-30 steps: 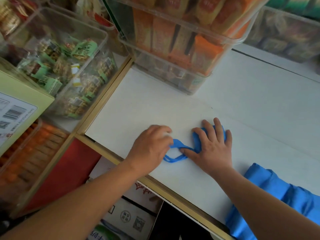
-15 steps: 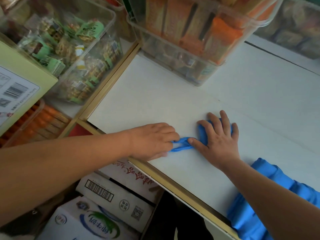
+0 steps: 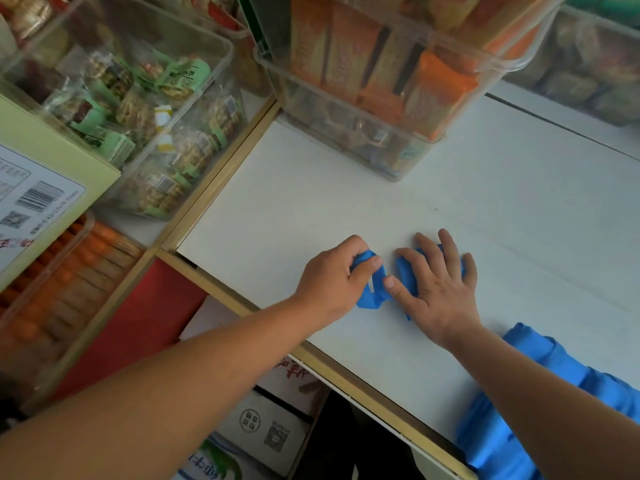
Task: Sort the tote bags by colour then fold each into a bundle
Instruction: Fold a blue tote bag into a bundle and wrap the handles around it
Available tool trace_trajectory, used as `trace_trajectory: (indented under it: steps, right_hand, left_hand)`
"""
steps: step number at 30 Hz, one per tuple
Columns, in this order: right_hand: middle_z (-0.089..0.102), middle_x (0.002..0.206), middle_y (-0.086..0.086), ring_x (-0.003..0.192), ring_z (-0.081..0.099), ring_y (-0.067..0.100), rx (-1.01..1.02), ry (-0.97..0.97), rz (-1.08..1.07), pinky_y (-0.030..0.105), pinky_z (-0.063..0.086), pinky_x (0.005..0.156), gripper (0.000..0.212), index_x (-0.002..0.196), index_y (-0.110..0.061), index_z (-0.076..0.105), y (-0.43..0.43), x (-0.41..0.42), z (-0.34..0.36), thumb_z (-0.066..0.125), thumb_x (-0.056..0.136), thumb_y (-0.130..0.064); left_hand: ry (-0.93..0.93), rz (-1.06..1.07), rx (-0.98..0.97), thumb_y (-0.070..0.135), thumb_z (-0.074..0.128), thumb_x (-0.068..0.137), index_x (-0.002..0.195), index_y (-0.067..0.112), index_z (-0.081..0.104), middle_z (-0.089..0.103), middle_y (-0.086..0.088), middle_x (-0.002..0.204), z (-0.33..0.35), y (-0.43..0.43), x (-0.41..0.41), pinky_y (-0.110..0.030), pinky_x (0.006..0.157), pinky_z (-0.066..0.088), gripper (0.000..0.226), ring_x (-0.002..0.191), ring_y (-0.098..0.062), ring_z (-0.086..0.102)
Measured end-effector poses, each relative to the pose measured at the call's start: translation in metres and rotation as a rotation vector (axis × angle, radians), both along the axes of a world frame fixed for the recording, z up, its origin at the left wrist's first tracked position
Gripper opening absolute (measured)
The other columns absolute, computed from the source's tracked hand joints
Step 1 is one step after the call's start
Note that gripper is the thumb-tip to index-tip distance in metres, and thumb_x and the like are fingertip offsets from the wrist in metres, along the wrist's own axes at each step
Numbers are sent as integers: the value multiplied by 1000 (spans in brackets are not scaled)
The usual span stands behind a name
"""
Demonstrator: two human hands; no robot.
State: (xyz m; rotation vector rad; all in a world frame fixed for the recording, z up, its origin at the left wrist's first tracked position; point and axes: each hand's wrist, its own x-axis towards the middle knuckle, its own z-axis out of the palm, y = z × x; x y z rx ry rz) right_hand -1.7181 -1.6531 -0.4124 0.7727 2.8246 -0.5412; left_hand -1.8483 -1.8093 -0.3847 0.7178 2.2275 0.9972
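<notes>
A: Entry one, left hand (image 3: 332, 280)?
B: Fingers curled round the blue strap (image 3: 376, 296), thumb on top, near the counter's front edge.
A: Right hand (image 3: 441, 289)?
B: Flat, fingers spread, pressing the folded blue tote bag (image 3: 406, 274) onto the white counter (image 3: 346, 188), just beside the left hand.
A: Does the strap belong to that bag?
B: Seemingly; the join is hidden under the thumb.
A: Other stock?
B: Blue bag pile (image 3: 491, 434) at the front edge, right end; clear snack bin (image 3: 381, 147) at the back.
</notes>
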Motion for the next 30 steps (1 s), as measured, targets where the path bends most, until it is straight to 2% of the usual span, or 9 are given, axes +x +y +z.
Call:
trace_trajectory:
  steps: [4,8,10,12,14,18,21,24,30]
  right_hand:
    - [22,159,-12,155,-13,18,37,-39,4,56,-1,124,88,140,-43,39,-2,-2,1,12,77,-98]
    - [28,156,-12,156,-7,20,64,-16,-2,57,4,123,68,135,-43,42,-3,-1,-4,26,86,-88]
    - [31,155,-12,156,-3,22,85,6,-14,57,8,122,59,133,-43,44,-2,0,-8,25,92,-81]
    - [32,155,-12,156,-2,21,84,5,-22,57,9,122,56,132,-44,45,-2,0,-9,21,95,-78]
    - [32,156,-12,156,-4,21,72,-1,-18,57,8,122,57,133,-44,45,-2,-1,-10,18,95,-78]
    - [29,157,-13,156,-7,19,45,-15,-33,57,5,123,61,135,-45,42,-1,-2,-8,16,94,-81]
    - [29,156,-14,156,-7,19,43,-13,-32,56,4,123,62,135,-45,41,-3,-2,-7,13,94,-81]
    - [30,156,-13,156,-5,20,51,-2,-36,56,5,123,59,135,-44,43,-3,-2,-7,19,94,-79]
    - [35,156,-9,156,4,25,112,22,-21,59,12,121,53,133,-38,48,-4,-1,-14,30,95,-70]
  left_hand:
    - [-119,185,-23,43,57,101,85,20,49,50,7,65,-13,11,10,-39,61,46,29,60,-15,47]
    - [-265,344,89,31,61,101,90,12,54,63,-6,78,-15,7,8,-38,71,52,23,71,-19,58]
    - [-373,425,165,27,63,101,93,9,57,73,-8,87,-13,5,7,-30,79,55,20,83,-19,69]
    - [-451,474,228,25,65,100,93,9,58,74,-4,81,-7,6,9,-18,76,54,18,87,-16,74]
    - [-506,534,286,24,66,99,91,10,58,72,-1,72,-3,10,11,-15,73,53,19,86,-20,75]
    - [-538,623,319,28,70,97,89,11,60,68,-2,67,-2,14,11,-24,76,54,21,72,-16,70]
    - [-595,624,365,27,71,96,87,11,60,55,-2,60,-2,14,12,-33,80,57,21,63,-16,63]
    - [-519,584,291,30,72,96,85,11,60,54,6,57,-4,10,12,-39,78,62,24,56,-11,58]
    - [-452,543,174,29,66,99,92,8,63,59,-4,70,-10,-6,31,-15,62,53,23,64,-12,61]
